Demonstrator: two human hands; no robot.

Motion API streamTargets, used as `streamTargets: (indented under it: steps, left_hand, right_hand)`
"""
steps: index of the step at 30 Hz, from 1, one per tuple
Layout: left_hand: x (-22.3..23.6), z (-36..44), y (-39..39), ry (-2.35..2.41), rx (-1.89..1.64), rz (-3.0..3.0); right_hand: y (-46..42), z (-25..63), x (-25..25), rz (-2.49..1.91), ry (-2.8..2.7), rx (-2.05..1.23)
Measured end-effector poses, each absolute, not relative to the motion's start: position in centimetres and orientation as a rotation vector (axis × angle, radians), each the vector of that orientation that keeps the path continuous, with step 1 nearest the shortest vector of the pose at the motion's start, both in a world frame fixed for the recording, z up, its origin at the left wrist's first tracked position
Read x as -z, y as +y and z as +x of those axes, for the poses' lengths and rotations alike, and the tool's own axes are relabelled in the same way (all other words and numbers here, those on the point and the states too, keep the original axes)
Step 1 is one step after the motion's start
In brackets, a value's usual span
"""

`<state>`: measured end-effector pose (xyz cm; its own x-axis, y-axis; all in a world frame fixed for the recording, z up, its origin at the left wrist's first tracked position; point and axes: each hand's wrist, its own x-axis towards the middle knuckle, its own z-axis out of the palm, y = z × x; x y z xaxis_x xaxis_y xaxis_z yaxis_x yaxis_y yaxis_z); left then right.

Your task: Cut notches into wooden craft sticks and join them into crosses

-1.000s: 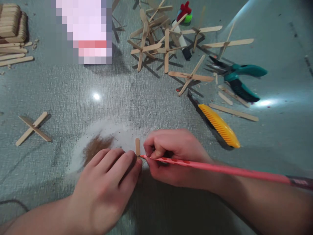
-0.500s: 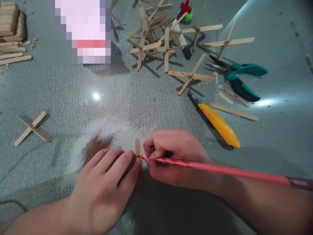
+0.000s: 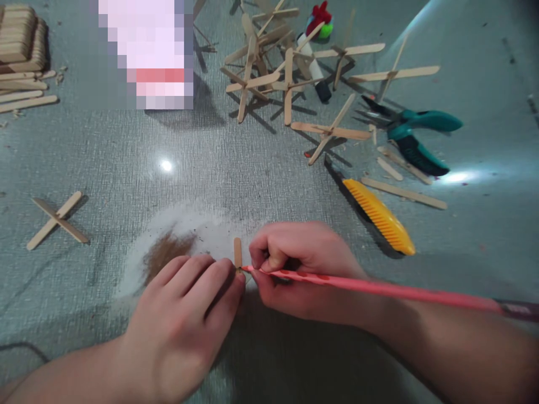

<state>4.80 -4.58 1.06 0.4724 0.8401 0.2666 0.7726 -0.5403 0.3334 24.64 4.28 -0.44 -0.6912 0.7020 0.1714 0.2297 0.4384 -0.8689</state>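
A short flat wooden stick (image 3: 237, 252) stands between my hands, its long axis pointing away from me, lower end hidden under my fingers. My left hand (image 3: 185, 314) pinches it, I think, from the left. My right hand (image 3: 295, 269) grips a long pink pencil (image 3: 379, 290), tip touching the stick's base. A yellow ribbed knife handle (image 3: 379, 216) lies farther right on the grey bench (image 3: 252, 168).

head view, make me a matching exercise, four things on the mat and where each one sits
Things:
1. pencil
2. pliers
3. stick stack
4. yellow cutter

Places:
a. far left corner
b. in the right hand
c. just beyond the right hand
d. right side, past the loose sticks

Pairs: 1-b, 2-d, 3-a, 4-c
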Motion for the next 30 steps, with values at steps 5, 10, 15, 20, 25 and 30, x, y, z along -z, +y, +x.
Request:
streamTargets:
  steps: [5, 10, 15, 20, 25, 30]
  left_hand:
    - [-1.09, 4.84, -4.48, 1.409, -0.605, 2.544]
    - [-1.19, 4.90, -4.29, 1.420, -0.610, 2.551]
    - [-1.31, 4.89, -4.22, 1.422, -0.612, 2.539]
    - [-1.32, 4.94, -4.28, 1.420, -0.614, 2.551]
    - [-0.98, 4.69, -4.41, 1.415, -0.601, 2.559]
    - [-0.75, 4.33, -4.95, 1.402, -0.580, 2.564]
  right_hand:
    - [4.26, 24.66, 0.43, -0.782, -2.161, -1.212]
    - [4.19, 24.61, 0.57, -0.798, -2.189, -1.209]
    - [4.17, 24.56, 0.54, -0.795, -2.205, -1.203]
    - [4.17, 24.58, 0.44, -0.794, -2.213, -1.176]
    - [4.12, 24.74, 0.57, -0.743, -2.136, -1.151]
    - [4.28, 24.74, 0.59, -0.691, -2.102, -1.194]
